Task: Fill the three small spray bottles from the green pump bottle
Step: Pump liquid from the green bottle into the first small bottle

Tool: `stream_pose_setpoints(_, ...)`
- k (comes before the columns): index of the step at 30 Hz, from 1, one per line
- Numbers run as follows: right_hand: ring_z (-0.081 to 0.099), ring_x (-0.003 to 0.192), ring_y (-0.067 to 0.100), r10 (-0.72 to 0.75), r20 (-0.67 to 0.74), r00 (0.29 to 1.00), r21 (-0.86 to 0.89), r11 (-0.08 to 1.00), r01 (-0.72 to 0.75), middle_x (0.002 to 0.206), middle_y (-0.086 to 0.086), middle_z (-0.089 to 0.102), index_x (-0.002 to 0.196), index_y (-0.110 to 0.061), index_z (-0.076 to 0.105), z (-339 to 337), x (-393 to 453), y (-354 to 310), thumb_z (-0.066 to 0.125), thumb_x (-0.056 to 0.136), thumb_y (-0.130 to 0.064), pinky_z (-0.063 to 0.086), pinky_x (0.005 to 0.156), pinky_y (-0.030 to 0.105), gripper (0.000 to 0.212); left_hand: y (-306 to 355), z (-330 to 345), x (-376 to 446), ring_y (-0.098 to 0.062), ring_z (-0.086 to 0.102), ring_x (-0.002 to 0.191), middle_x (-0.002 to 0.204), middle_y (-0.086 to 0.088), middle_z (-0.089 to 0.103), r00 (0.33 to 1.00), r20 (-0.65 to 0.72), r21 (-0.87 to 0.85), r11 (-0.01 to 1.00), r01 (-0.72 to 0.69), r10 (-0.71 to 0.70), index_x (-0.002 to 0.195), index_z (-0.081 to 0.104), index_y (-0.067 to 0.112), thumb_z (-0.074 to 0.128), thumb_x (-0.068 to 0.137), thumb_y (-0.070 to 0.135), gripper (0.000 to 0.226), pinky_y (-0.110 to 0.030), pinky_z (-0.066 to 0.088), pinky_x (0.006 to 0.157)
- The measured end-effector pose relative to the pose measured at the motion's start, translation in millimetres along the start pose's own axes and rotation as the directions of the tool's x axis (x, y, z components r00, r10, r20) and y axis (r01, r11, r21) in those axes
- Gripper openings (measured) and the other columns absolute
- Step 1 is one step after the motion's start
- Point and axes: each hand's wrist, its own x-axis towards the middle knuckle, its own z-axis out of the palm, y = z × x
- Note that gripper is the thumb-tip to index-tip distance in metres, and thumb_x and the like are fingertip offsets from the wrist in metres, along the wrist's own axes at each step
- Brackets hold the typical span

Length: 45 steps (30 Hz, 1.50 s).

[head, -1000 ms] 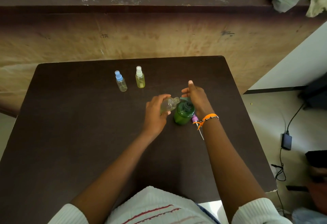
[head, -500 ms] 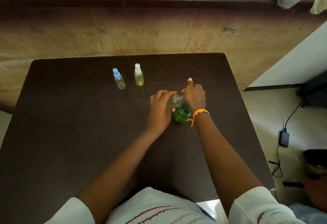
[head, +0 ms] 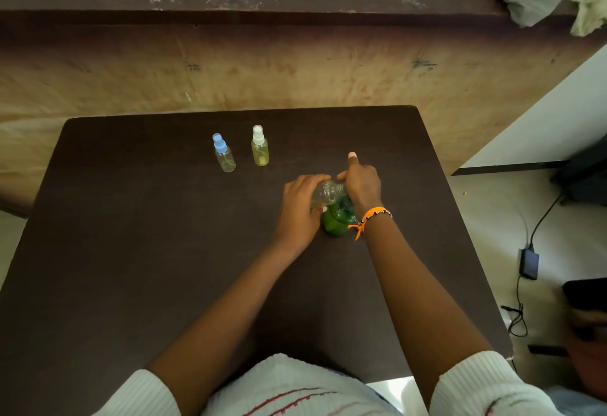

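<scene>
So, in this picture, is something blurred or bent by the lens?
Head view: the wide lens bows the table edges and the wall ledge; the clear bottle in the left hand is soft and hard to read; the green pump bottle is dim under the right hand; light is even, without glare.

Person's got a white ribbed knit top (head: 289, 386) with thin red stripes across the front, cuffs pushed up by the elbows. On the right wrist there's an orange cord bracelet with small dark-and-white beads (head: 372, 216), knotted ends dangling.

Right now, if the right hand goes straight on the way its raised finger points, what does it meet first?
Probably nothing: the right hand points toward the table's far edge, which looks free. Both capped spray bottles stand well to the left; depth is uncertain.
</scene>
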Motion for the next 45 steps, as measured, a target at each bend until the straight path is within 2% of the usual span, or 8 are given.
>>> stream_pose_setpoints(7, 0.062, 0.102, 0.032, -0.013, -0.063, 0.998, -0.026, 1.0, 0.012, 0.112, 0.014, 0.069, 0.098, -0.005, 0.07, 2, 1, 4, 0.041, 0.099, -0.046, 0.049, 0.09, 0.042, 0.05, -2, 2, -1, -0.023, 0.047, 0.112, 0.119, -0.003, 0.058, 1.0, 0.017, 0.006, 1.0, 0.019, -0.019, 0.119, 0.057, 0.014, 0.065, 0.072, -0.006, 0.052, -0.01, 0.024, 0.087)
stream_pose_setpoints(13, 0.055, 0.092, 0.026, 0.038, 0.089, 0.995, -0.006, 0.999, -0.037, 0.1, 0.01, 0.063, 0.07, -0.013, 0.066, -5, -2, -7, 0.041, 0.1, -0.047, 0.045, 0.09, 0.037, 0.052, 2, -3, 0, -0.021, 0.046, 0.112, 0.119, 0.0, 0.057, 1.0, 0.013, -0.012, 1.0, 0.0, 0.001, 0.119, 0.057, 0.015, 0.064, 0.073, -0.005, 0.051, -0.011, 0.025, 0.088)
stream_pose_setpoints(21, 0.061, 0.109, 0.033, 0.042, -0.037, 0.998, -0.083, 0.996, -0.045, 0.122, 0.013, 0.065, 0.115, -0.008, 0.068, 0, -7, -1, 0.039, 0.096, -0.048, 0.048, 0.096, 0.042, 0.054, 1, 1, -2, -0.023, 0.046, 0.111, 0.119, 0.0, 0.058, 0.999, 0.024, -0.009, 1.0, 0.023, -0.023, 0.119, 0.057, 0.015, 0.065, 0.072, -0.006, 0.052, -0.009, 0.024, 0.086)
stream_pose_setpoints(29, 0.062, 0.09, 0.028, 0.095, 0.169, 0.981, 0.003, 0.995, -0.097, 0.091, 0.01, 0.068, 0.068, -0.012, 0.067, -4, -2, -6, 0.047, 0.097, -0.044, 0.05, 0.091, 0.041, 0.048, 5, -5, 0, -0.019, 0.043, 0.11, 0.118, 0.001, 0.057, 1.0, 0.018, -0.027, 1.0, 0.01, -0.009, 0.119, 0.058, 0.015, 0.065, 0.073, -0.006, 0.051, -0.008, 0.024, 0.083)
stream_pose_setpoints(32, 0.058, 0.078, 0.022, 0.057, 0.066, 0.996, 0.012, 0.998, -0.058, 0.092, 0.008, 0.065, 0.082, -0.006, 0.072, -4, -3, -3, 0.046, 0.098, -0.041, 0.044, 0.078, 0.035, 0.046, 4, -2, 0, -0.02, 0.044, 0.11, 0.119, 0.0, 0.057, 1.0, 0.017, -0.022, 1.0, 0.018, -0.018, 0.12, 0.057, 0.015, 0.066, 0.072, -0.006, 0.053, -0.004, 0.023, 0.083)
stream_pose_setpoints(36, 0.062, 0.101, 0.031, 0.055, -0.014, 0.998, -0.044, 0.997, -0.056, 0.111, 0.012, 0.069, 0.105, -0.005, 0.072, -2, -5, 0, 0.046, 0.094, -0.038, 0.048, 0.091, 0.039, 0.043, 1, 0, -1, -0.022, 0.045, 0.111, 0.118, -0.001, 0.057, 0.999, 0.029, -0.011, 1.0, 0.029, -0.029, 0.121, 0.057, 0.015, 0.065, 0.073, -0.006, 0.053, -0.009, 0.024, 0.085)
stream_pose_setpoints(42, 0.065, 0.095, 0.033, 0.121, 0.124, 0.985, 0.075, 0.989, -0.131, 0.092, 0.011, 0.069, 0.071, -0.009, 0.069, -3, -5, -5, 0.053, 0.091, -0.036, 0.053, 0.091, 0.044, 0.037, 4, -3, 1, -0.02, 0.045, 0.109, 0.117, -0.001, 0.057, 1.0, 0.014, -0.027, 1.0, 0.009, -0.009, 0.119, 0.058, 0.014, 0.066, 0.071, -0.007, 0.052, -0.007, 0.025, 0.084)
stream_pose_setpoints(45, 0.066, 0.086, 0.031, 0.134, 0.14, 0.981, 0.118, 0.981, -0.151, 0.086, 0.011, 0.07, 0.07, -0.008, 0.069, -2, -6, -5, 0.053, 0.091, -0.036, 0.054, 0.088, 0.044, 0.039, 4, -4, 1, -0.02, 0.045, 0.108, 0.117, -0.001, 0.058, 1.0, 0.011, -0.016, 1.0, 0.0, 0.0, 0.118, 0.059, 0.014, 0.065, 0.07, -0.007, 0.052, 0.002, 0.022, 0.084)
